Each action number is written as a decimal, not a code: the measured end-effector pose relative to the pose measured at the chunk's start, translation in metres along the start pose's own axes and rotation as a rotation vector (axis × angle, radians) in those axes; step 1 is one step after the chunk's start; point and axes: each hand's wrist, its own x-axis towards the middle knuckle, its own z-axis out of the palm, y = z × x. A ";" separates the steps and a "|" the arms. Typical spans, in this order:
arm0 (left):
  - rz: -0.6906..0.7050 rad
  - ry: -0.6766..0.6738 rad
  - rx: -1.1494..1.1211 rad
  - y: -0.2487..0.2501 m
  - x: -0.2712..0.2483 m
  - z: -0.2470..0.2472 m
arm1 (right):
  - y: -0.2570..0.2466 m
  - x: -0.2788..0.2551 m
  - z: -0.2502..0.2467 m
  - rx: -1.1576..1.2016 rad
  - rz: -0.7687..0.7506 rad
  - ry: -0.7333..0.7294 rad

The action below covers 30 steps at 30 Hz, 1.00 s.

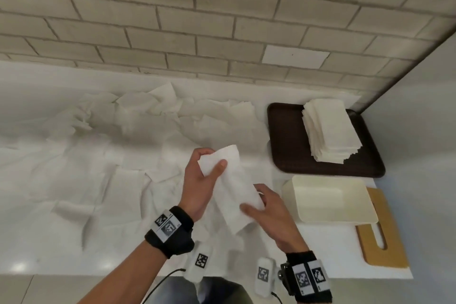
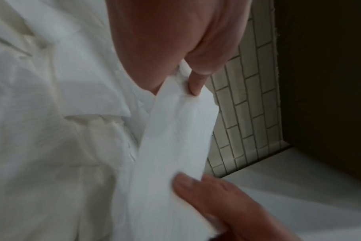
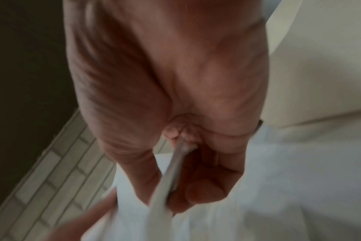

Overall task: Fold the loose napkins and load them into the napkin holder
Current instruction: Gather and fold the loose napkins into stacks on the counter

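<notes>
left wrist: black band, black-white square markers | right wrist: black band, same markers | forearms bare

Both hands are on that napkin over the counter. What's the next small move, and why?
Probably carry the napkin right and set it on the folded stack on the brown tray. It already looks folded into a narrow strip, pinched by the left hand and right hand, and the cream holder looks empty.

White napkins; dark brown tray; cream holder; tan board; beige brick-pattern tiles.
</notes>
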 end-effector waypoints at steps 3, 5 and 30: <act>0.040 -0.041 0.028 0.004 -0.006 0.016 | -0.004 -0.025 -0.046 0.204 -0.069 0.247; 0.059 -0.132 0.101 0.001 -0.016 0.037 | -0.010 -0.041 -0.077 0.272 -0.113 0.424; 0.352 -0.799 1.760 -0.001 0.138 -0.038 | -0.021 0.037 -0.028 -0.643 -0.338 0.436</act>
